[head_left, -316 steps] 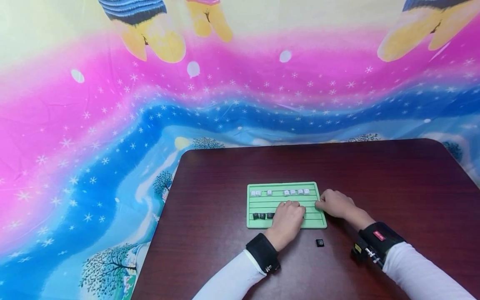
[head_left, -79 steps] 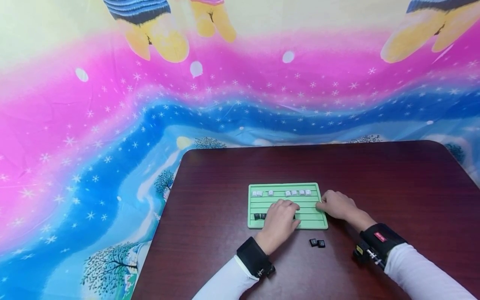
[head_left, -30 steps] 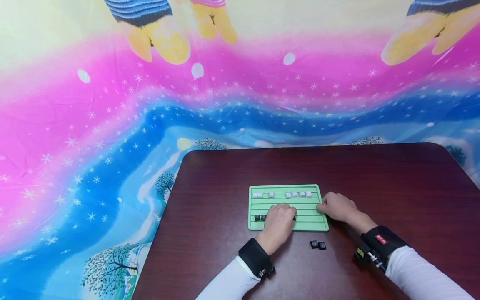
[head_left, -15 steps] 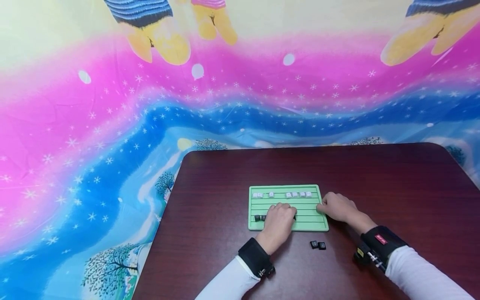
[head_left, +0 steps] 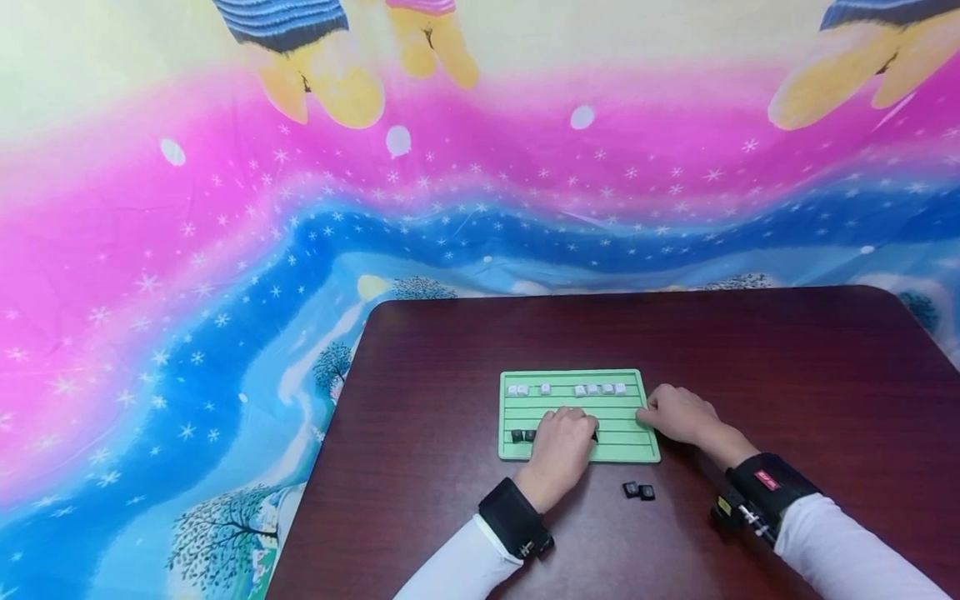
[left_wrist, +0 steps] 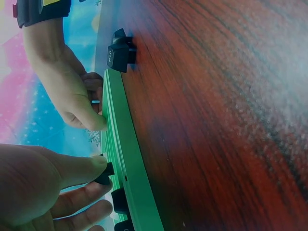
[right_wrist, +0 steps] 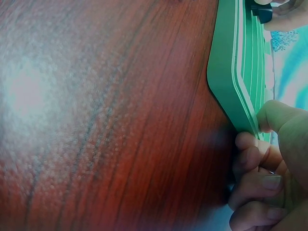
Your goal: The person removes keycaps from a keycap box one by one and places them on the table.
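In the head view a pale green grooved board (head_left: 626,425) lies on the table. My left hand (head_left: 562,450) is over its lower middle. Its thumb and a finger pinch a black keycap (left_wrist: 105,174) at the front groove, as the left wrist view shows. Several black keycaps (head_left: 517,436) sit in that groove, partly hidden under this hand. White keycaps (head_left: 593,389) stand with gaps along the back groove. My right hand (head_left: 681,414) grips the board's right edge, thumb on top and fingers curled at the side, plain in the right wrist view.
Two loose black keycaps (head_left: 638,492) lie side by side on the dark red-brown table (head_left: 810,358), in front of the board's right part. Behind the table hangs a colourful printed cloth (head_left: 480,183).
Ten seconds ago one loose black keycap lay before the board; now two do. The left hand sits slightly further left than then. The right hand keeps its hold on the board's edge.
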A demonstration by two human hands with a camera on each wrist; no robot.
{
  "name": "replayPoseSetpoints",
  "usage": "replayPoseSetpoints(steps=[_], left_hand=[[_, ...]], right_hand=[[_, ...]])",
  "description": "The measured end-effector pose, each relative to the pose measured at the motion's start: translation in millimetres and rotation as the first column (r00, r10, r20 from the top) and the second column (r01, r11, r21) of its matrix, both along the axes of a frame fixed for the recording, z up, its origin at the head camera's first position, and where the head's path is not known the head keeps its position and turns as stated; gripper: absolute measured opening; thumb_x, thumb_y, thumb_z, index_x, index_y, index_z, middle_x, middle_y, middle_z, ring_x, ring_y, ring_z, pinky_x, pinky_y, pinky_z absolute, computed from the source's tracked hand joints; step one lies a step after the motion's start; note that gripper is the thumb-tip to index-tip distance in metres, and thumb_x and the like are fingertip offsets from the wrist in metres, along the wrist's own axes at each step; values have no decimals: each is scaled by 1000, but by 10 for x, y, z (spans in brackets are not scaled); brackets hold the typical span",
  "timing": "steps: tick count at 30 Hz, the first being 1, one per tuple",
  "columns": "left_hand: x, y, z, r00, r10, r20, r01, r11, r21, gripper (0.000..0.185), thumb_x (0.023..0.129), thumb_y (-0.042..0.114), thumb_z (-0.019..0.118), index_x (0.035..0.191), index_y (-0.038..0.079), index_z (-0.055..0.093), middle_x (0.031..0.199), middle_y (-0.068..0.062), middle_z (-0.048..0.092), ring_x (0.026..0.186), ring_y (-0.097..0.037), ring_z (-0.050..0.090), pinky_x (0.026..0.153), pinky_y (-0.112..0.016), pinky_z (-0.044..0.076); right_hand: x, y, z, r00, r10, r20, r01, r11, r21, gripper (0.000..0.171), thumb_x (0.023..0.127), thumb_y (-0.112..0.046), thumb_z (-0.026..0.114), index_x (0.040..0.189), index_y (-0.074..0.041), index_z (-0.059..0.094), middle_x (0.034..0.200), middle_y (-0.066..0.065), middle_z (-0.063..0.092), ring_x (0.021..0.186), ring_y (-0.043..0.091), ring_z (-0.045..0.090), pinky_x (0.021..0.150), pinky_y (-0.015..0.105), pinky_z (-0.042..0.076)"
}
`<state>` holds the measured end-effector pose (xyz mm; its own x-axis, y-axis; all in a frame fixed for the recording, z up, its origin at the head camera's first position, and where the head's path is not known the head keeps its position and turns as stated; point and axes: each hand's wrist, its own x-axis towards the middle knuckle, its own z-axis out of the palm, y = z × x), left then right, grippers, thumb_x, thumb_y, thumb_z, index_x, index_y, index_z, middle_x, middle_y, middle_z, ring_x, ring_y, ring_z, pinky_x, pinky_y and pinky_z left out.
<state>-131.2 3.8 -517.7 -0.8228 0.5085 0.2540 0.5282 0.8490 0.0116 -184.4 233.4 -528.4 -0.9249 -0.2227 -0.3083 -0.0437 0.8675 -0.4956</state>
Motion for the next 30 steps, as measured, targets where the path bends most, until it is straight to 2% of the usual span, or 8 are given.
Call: replayPoseSetpoints(steps=[11,21,30], left_hand=[[35,-21,26,999,-12,31,12,1000,3,5,88,29,79,90,26,75,87,10,72,78,-10,63,62,-22,41],[74,-57,5,999,-13,38,13,1000,12,8,86,28,80,85,26,72,82,10,68,75,-10,62,59,-21,37],[107,-43,8,997,-13,74,11,1000,20,9,86,30,81,88,26,73,83,11,69,77,-9,62,62,-21,40]], right_hand=[[8,-17,18,1000,-7,-5,7,1000,-14,41,92,-26,57,55,-19,40,52,-7,28,47,11,27,49,25,19],[10,-5,-9,1000,-7,-18,7,1000,-11,41,91,-27,57,55,-20,40,52,-8,28,47,11,26,49,25,18],[13,-12,2,1000,-8,-13,8,1000,-7,41,91,-26,58,55,-19,41,52,-8,29,47,11,27,49,25,18]])
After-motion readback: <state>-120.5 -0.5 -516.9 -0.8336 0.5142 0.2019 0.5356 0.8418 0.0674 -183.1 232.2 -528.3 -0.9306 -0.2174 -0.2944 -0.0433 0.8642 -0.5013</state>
